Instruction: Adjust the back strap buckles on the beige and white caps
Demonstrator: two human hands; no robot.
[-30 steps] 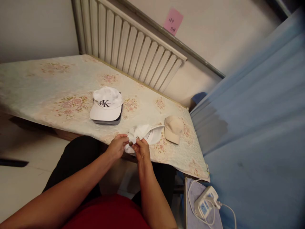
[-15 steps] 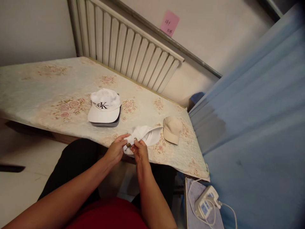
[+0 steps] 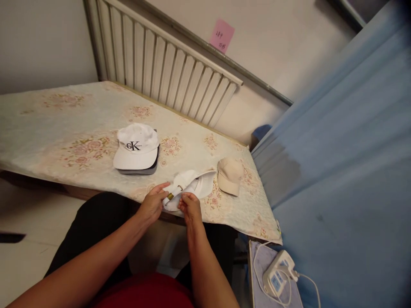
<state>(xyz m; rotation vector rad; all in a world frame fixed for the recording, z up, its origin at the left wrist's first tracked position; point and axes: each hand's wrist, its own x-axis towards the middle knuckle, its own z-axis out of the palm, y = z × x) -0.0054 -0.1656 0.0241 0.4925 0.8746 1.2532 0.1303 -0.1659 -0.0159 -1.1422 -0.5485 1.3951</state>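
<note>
A white baseball cap (image 3: 184,179) lies tipped over near the table's front edge, its brim pointing right and its inside partly showing. My left hand (image 3: 153,203) pinches the back strap of this cap beside a brass-coloured buckle (image 3: 170,196). The fingers of my right hand (image 3: 190,206) are closed on the cap's lower edge, just right of the buckle. To the left, a white cap with black "CK" lettering (image 3: 137,145) rests on a dark grey cap (image 3: 141,171), mostly hidden. A beige cap (image 3: 230,175) sits to the right of the held one.
A floral cover (image 3: 189,141) spreads over the table. Behind it stands a cream radiator (image 3: 160,64), with a pink note (image 3: 222,35) on the wall above. A blue curtain (image 3: 337,171) hangs at right. A power strip (image 3: 278,271) with cables lies on a low stand (image 3: 257,295).
My right hand has shifted down and away from the buckle along the cap's edge, so the strap opening shows more. My left hand keeps hold of the strap. The view has shifted slightly.
</note>
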